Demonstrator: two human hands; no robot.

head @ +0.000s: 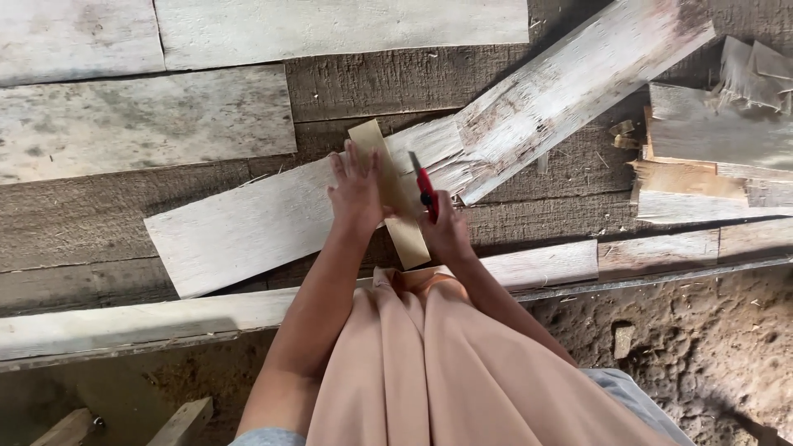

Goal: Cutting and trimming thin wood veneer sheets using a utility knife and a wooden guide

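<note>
Wood strip [395, 192] overlaps long plank [248, 227], scraps [710, 157] nearby.

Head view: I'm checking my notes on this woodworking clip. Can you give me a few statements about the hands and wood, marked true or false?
1. The left hand lies flat on a small wood strip. True.
2. The right hand holds a blue hammer. False: it holds a red knife.
3. The strip lies across a long pale board. True.
4. The board rests on green grass. False: it lies on dark weathered planks.
5. Both hands are lifted off the wood. False: the left hand presses on the strip.
</note>
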